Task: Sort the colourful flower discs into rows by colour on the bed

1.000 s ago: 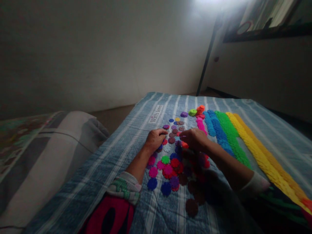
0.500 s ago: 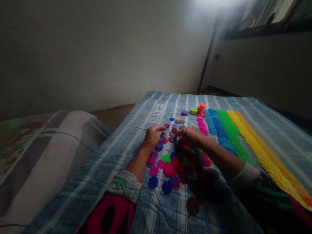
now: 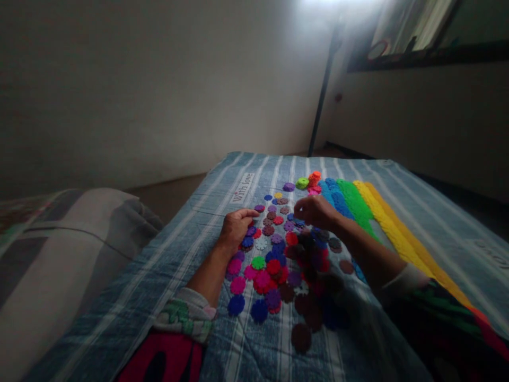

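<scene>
Pale wall (image 3: 159,95) backs a blue striped cloth (image 3: 191,239) strewn with colourful scalloped discs (image 3: 261,279). Over them, the left hand (image 3: 234,228) bends loosely, the right hand (image 3: 316,211) curls; I cannot tell whether either grips one.

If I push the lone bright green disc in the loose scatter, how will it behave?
The green disc looks thin and small, so probably light. Lying flat on the striped cloth, it should slide rather than roll. Its notched rim might catch on the pink disc beside it.
</scene>
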